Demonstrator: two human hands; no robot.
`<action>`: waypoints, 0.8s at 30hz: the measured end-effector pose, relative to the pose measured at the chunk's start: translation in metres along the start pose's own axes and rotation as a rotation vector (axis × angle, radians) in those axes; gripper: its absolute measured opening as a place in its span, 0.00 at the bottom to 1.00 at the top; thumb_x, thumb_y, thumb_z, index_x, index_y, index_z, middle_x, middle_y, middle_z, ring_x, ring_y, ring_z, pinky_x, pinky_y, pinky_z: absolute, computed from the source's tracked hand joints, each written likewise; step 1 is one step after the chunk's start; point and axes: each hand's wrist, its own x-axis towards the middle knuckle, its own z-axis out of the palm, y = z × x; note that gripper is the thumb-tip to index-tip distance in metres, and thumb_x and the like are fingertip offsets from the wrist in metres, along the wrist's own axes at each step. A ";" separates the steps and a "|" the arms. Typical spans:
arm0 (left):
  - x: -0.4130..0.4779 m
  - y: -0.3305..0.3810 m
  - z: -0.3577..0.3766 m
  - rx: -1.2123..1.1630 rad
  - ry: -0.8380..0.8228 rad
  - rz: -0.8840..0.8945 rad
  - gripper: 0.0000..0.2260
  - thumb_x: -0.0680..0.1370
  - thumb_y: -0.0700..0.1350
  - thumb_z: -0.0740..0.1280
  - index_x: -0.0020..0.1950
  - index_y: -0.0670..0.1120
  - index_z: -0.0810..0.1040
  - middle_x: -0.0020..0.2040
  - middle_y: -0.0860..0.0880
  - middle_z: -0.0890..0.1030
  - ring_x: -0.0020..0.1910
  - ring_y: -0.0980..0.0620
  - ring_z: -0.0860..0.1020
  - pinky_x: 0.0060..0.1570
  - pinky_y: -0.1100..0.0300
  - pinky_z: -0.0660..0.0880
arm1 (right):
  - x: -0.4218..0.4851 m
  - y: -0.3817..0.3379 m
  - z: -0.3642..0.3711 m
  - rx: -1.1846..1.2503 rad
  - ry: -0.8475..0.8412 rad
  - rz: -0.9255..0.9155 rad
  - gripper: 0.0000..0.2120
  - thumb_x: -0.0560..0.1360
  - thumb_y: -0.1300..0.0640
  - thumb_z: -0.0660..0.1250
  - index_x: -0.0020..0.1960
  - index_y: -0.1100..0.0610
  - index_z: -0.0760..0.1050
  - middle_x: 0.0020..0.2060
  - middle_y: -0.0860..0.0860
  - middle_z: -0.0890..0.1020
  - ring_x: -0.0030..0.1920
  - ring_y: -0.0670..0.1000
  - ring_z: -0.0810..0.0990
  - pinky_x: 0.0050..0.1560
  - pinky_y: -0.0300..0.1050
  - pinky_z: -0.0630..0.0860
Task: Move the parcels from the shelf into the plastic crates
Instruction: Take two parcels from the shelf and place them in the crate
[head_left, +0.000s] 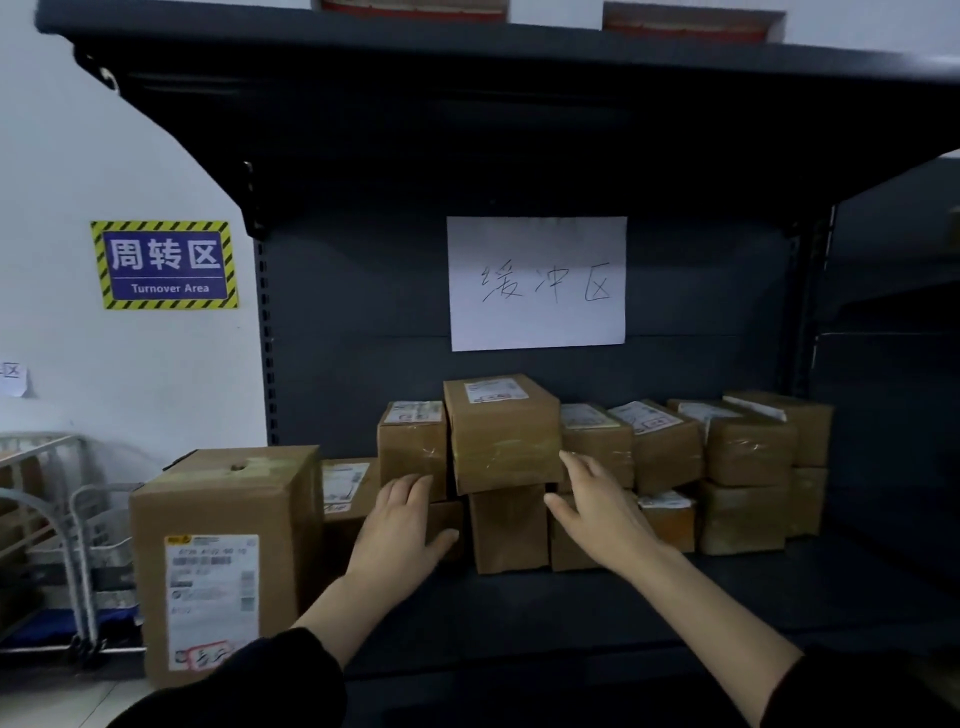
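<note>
Two bare hands are stretched into a dark metal shelf (779, 587), where taped cardboard parcels are stacked below a handwritten white sheet (537, 283) fixed to the back panel. Directly below the sheet, the topmost parcel (501, 431) is perched label-up on a narrower upright box (509, 530), which it overhangs on both sides. The left hand (400, 525) is held below and left of the sheet, its fingers straight over the front of a neighbouring box (413, 447). The right hand (597, 509) is held below and slightly right of the sheet, its fingertips (569, 458) at the topmost parcel's lower right corner. Neither grip is closed: both are spread wide and nothing is held, and whether cardboard is actually touched cannot be told. The topmost parcel is judged stiff-walled and fairly light, though its contents are not shown. Glossy clear tape is banded across its front and is likely slick, so hold is best taken on the bare cardboard of the two side faces, with fingers hooked under the overhanging bottom edges. Its perch is judged unsteady; a straight lift rather than a drag is called for, lest the upright box be toppled. Further parcels (748, 452) are ranged below and right of the sheet, and a large labelled carton (223, 561) stands well to its lower left. No plastic crates are in view.
</note>
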 end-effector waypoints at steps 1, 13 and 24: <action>0.007 0.002 0.000 -0.010 0.015 -0.003 0.32 0.77 0.56 0.63 0.75 0.46 0.56 0.75 0.48 0.60 0.74 0.49 0.56 0.72 0.56 0.58 | 0.006 0.002 -0.003 0.002 0.009 0.003 0.29 0.79 0.46 0.56 0.75 0.56 0.53 0.73 0.54 0.62 0.70 0.53 0.64 0.65 0.47 0.67; 0.096 0.028 0.001 -0.539 0.033 -0.299 0.26 0.81 0.57 0.51 0.73 0.42 0.61 0.71 0.41 0.68 0.70 0.43 0.66 0.66 0.52 0.64 | 0.091 -0.001 -0.014 0.376 -0.015 0.145 0.31 0.79 0.40 0.51 0.75 0.57 0.56 0.72 0.55 0.64 0.72 0.55 0.62 0.70 0.52 0.62; 0.066 0.053 0.002 -0.798 0.160 -0.202 0.21 0.80 0.54 0.56 0.71 0.47 0.64 0.61 0.53 0.73 0.62 0.53 0.72 0.58 0.58 0.70 | 0.064 0.003 -0.006 0.541 0.093 0.103 0.27 0.80 0.44 0.53 0.74 0.56 0.58 0.68 0.52 0.71 0.68 0.52 0.69 0.66 0.46 0.66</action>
